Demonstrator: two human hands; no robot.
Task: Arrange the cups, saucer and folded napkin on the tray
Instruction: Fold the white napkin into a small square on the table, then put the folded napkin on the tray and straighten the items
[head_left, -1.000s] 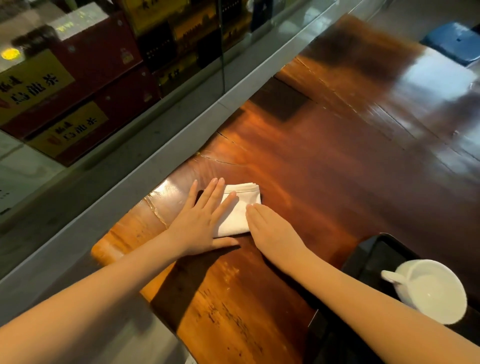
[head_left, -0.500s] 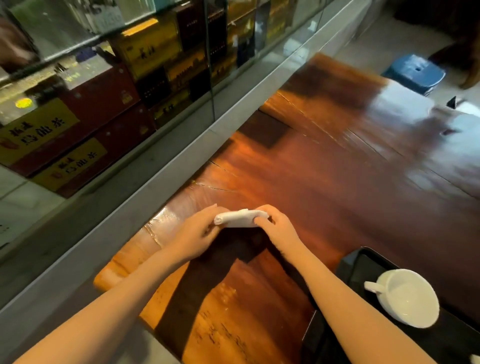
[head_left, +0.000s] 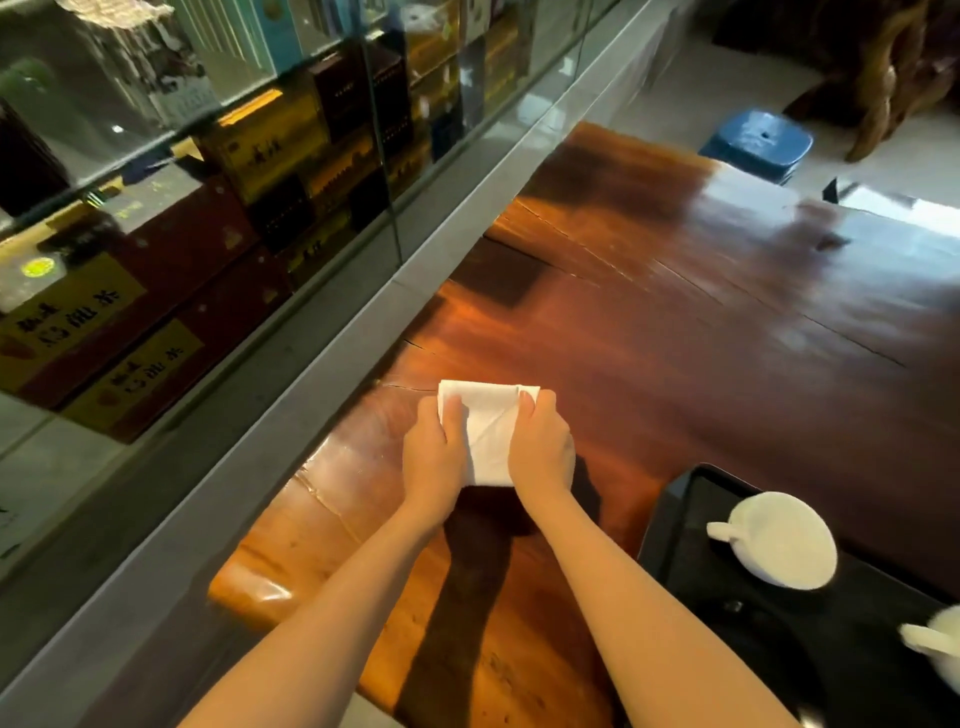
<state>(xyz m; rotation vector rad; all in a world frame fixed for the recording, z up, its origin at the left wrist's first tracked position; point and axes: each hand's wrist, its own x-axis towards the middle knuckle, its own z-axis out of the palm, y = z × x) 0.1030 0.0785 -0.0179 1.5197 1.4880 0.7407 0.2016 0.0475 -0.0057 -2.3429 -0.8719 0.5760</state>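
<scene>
A white folded napkin (head_left: 488, 431) is held up above the wooden table (head_left: 675, 338), its shadow falling on the wood below. My left hand (head_left: 434, 457) grips its left edge and my right hand (head_left: 540, 449) grips its right edge, thumbs on top. A black tray (head_left: 675, 530) lies at the lower right. On it stands a white cup (head_left: 782, 540) with its handle pointing left. A second white cup (head_left: 940, 644) is cut off by the right edge. No saucer is in view.
A grey ledge (head_left: 322, 364) and a glass display case (head_left: 208, 171) with boxed goods run along the table's left side. A blue stool (head_left: 756, 143) and a carved wooden piece (head_left: 883, 67) stand on the floor beyond the table's far end.
The napkin lay flat under both hands, then was pinched up by its ends. Now both hands hold it raised and facing me, slightly nearer. The view has tilted up.
</scene>
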